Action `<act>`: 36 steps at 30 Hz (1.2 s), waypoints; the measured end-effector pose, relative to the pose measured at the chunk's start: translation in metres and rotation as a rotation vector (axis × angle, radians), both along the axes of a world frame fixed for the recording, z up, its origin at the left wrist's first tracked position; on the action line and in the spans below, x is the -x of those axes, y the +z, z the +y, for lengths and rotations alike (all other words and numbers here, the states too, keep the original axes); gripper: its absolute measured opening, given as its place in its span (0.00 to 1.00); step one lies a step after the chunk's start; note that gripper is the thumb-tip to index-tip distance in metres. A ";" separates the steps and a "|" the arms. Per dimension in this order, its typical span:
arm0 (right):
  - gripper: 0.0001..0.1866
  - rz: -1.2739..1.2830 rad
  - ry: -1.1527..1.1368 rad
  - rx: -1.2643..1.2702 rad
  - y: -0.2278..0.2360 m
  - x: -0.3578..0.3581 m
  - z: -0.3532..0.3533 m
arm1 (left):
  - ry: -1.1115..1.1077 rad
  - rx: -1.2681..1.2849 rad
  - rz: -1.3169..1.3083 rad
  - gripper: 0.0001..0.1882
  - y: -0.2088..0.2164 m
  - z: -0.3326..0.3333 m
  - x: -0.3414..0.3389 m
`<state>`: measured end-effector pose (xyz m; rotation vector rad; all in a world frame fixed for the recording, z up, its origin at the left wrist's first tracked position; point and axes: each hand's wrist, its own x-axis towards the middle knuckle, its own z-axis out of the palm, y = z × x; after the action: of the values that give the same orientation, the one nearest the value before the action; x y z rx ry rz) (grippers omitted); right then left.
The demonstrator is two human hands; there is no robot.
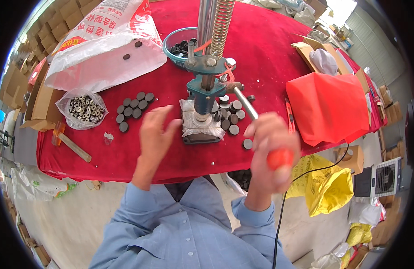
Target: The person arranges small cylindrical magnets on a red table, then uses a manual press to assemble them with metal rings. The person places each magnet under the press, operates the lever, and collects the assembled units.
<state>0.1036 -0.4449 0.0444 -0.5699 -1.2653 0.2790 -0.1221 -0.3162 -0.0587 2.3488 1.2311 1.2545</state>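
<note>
A hand press [205, 96] with a steel column and a coiled spring stands at the middle of the red-covered table. My right hand [272, 150] is wrapped round the knob end of its lever [246, 102]; the red knob [280, 158] shows among my fingers. To the left of the press base [201, 140], my left hand [154, 136] hovers with thumb and fingers apart, holding nothing. Several dark round discs [134, 104] lie beyond that hand. More grey discs [234, 119] are heaped right of the press, and one disc [247, 144] lies closer to my right hand.
A clear bag of small metal parts [86, 110] and a hammer [71, 142] lie at left. Behind are a large white sack [108, 49] and a blue basin [168, 49] of black pieces. A red bag [328, 107] and a cutter knife [289, 115] lie at right.
</note>
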 end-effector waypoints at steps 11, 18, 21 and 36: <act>0.32 -0.070 -0.039 0.056 -0.048 0.005 -0.026 | 0.391 0.067 0.178 0.21 -0.053 0.022 0.135; 0.32 0.035 -0.081 0.025 -0.061 0.019 -0.027 | 0.231 0.034 0.016 0.20 -0.043 0.005 0.105; 0.32 -0.021 -0.055 0.034 -0.042 0.010 -0.025 | 0.096 0.191 -0.026 0.27 -0.010 -0.014 0.047; 0.25 0.119 -0.069 0.405 0.100 -0.016 0.054 | -0.177 0.175 0.047 0.39 0.005 -0.003 -0.049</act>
<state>0.1195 -0.3912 0.1446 -0.9267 -1.0762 0.5097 -0.0727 -0.3188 -0.0533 2.3135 1.0707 0.9998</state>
